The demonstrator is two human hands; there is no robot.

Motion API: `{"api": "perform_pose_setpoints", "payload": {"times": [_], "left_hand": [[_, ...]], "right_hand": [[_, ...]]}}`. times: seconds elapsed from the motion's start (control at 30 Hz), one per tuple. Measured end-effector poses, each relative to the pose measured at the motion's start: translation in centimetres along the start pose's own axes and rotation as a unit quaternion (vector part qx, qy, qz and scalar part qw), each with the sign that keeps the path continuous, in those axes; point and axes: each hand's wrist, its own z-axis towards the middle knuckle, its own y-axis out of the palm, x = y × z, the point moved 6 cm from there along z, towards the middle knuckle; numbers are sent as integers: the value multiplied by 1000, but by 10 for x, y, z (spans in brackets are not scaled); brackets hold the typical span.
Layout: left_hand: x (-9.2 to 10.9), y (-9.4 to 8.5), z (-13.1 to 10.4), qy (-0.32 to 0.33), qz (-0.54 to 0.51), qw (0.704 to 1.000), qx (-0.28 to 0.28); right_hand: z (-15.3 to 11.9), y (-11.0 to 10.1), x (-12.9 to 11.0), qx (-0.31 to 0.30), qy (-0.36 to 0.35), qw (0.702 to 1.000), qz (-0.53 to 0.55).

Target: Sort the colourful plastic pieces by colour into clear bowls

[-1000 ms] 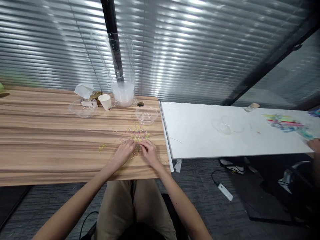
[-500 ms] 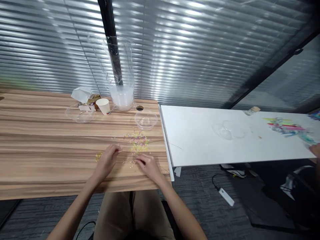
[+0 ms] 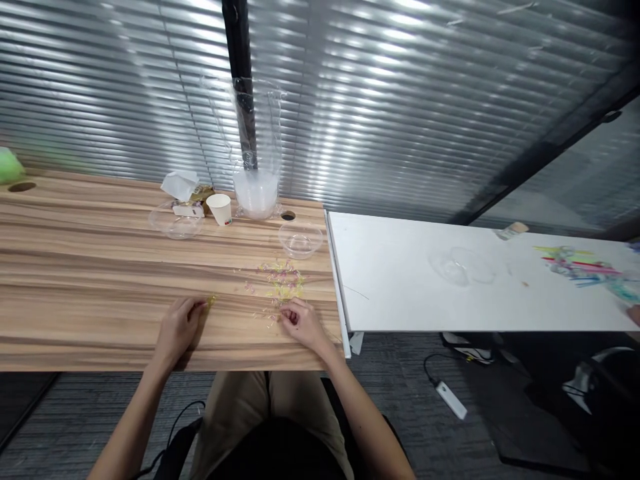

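A loose scatter of tiny pink, yellow and whitish pieces (image 3: 285, 280) lies on the wood-grain table. My right hand (image 3: 303, 325) rests at its near edge, thumb and fingertips pinched together; anything between them is too small to make out. Further left, my left hand (image 3: 179, 328) has its fingertips pressed together beside a small heap of yellow bits (image 3: 212, 301). Those fingertips seem to touch the heap, and whatever they hold is hidden. Behind the scatter stands a clear plastic bowl (image 3: 301, 241).
Toward the back are a paper cup (image 3: 220, 210), a bag of clear cups (image 3: 257, 193), a tissue pack (image 3: 181, 185) and another clear bowl (image 3: 176, 223). The adjoining white table (image 3: 390, 293) holds clear bowls and colourful strips (image 3: 580, 267), with another person's hand (image 3: 634, 313) at right.
My left hand has moved left, away from the scatter, to the far side of the yellow heap. My right hand stays by the scatter. The view has shifted slightly left.
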Motion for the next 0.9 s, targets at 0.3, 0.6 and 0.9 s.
{"api": "perform_pose_setpoints", "payload": {"times": [0.3, 0.6, 0.9], "left_hand": [[5, -1, 3, 0, -19, 1000, -22], [3, -5, 1, -60, -28, 998, -12], [-14, -10, 0, -143, -103, 984, -2]], "right_hand": [[6, 4, 8, -90, -4, 996, 10], [2, 1, 3, -109, -6, 994, -2], [0, 2, 5, -101, 4, 995, -8]]}}
